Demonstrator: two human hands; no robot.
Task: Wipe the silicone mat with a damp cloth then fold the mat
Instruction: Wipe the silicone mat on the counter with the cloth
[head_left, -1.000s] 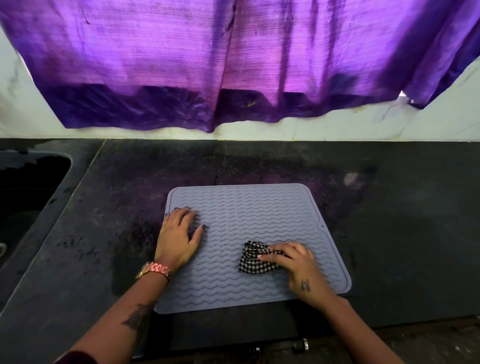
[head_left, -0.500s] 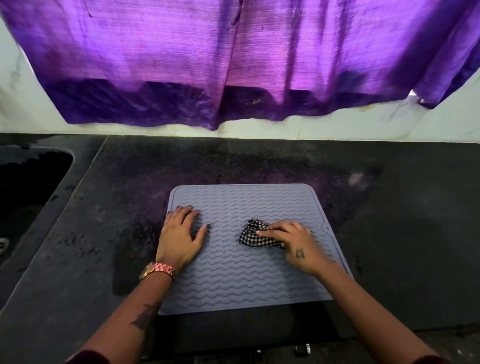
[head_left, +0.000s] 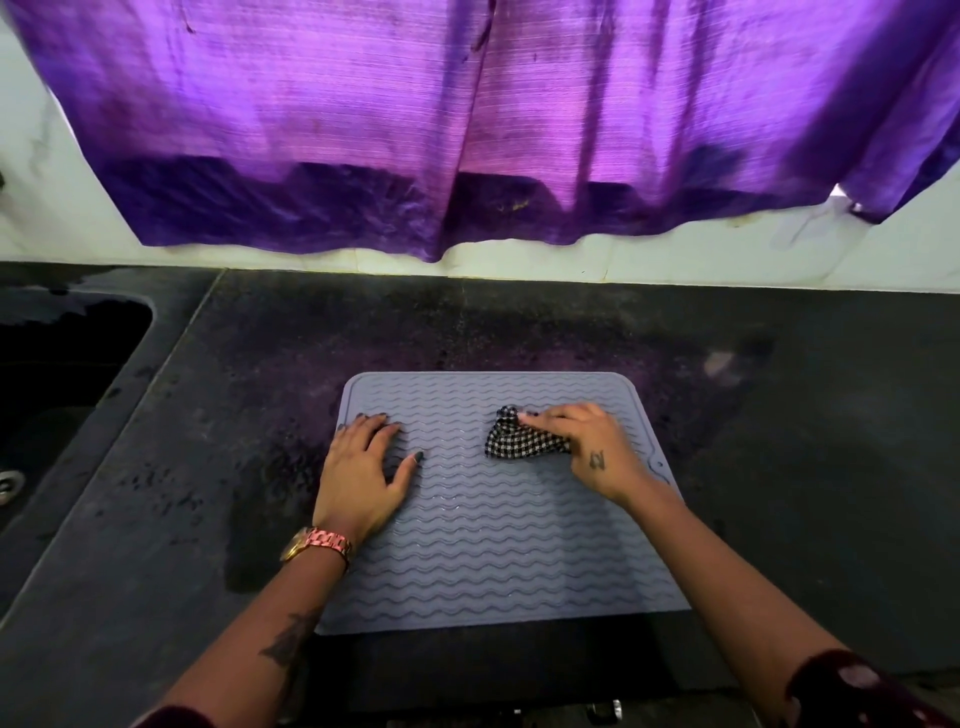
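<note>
Item one: a grey-blue silicone mat (head_left: 498, 545) with wavy ridges, lying flat and unfolded on a dark stone countertop (head_left: 779, 467), in the centre of the frame and slightly low.

Item two: a small black-and-white checked cloth (head_left: 519, 441), bunched, resting on the mat's upper right portion.

Item three: our right hand (head_left: 592, 447), at centre right, with its fingers curled over the right end of the cloth and pinching it against the mat. A small tattoo marks the back of the hand.

Item four: our left hand (head_left: 363, 478), left of centre, laid palm down on the mat's left side with the fingers straight and spread, holding nothing. The fingertips lie near the mat's upper left corner. A pink-and-gold wristwatch (head_left: 317, 543) sits on the wrist, just at the mat's left edge.

Item five: a dark sink basin (head_left: 67, 364), set into the counter at the far left.

Item six: a purple curtain (head_left: 467, 119), hanging across the top of the frame over a pale wall (head_left: 727, 260).
</note>
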